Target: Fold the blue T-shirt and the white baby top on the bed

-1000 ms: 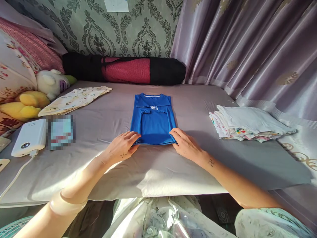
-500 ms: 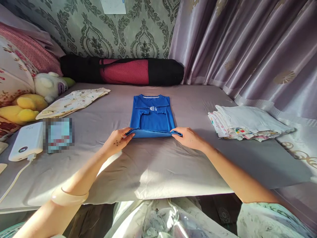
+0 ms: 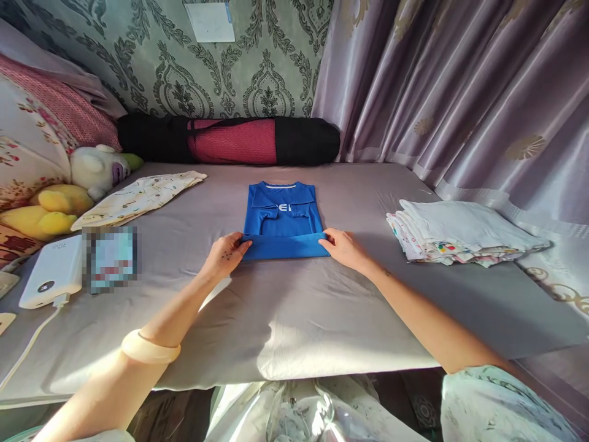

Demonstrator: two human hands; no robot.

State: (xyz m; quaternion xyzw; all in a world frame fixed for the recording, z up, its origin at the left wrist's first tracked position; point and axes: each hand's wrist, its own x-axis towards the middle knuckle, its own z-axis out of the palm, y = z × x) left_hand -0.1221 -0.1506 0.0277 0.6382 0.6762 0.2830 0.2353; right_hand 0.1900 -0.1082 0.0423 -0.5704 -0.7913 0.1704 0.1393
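Note:
A blue shirt point(image 3: 282, 215) with white letters lies folded narrow in the middle of the grey bed sheet point(image 3: 294, 307). Its near hem is turned up and over toward the collar. My left hand point(image 3: 225, 255) pinches the left corner of that turned hem. At the right corner, my right hand point(image 3: 343, 247) grips the hem the same way. Both hands are closed on the cloth, with the fold held just above the shirt.
A stack of folded white and patterned clothes point(image 3: 460, 230) sits at the right by the purple curtain point(image 3: 460, 98). A patterned garment point(image 3: 138, 196) lies at the left, with plush toys point(image 3: 69, 190), a white power bank point(image 3: 50, 270) and a black-and-red roll bag point(image 3: 230, 138) behind.
Both hands lifted the shirt's near hem off the sheet and carried it away from me, folding the lower part over the upper part.

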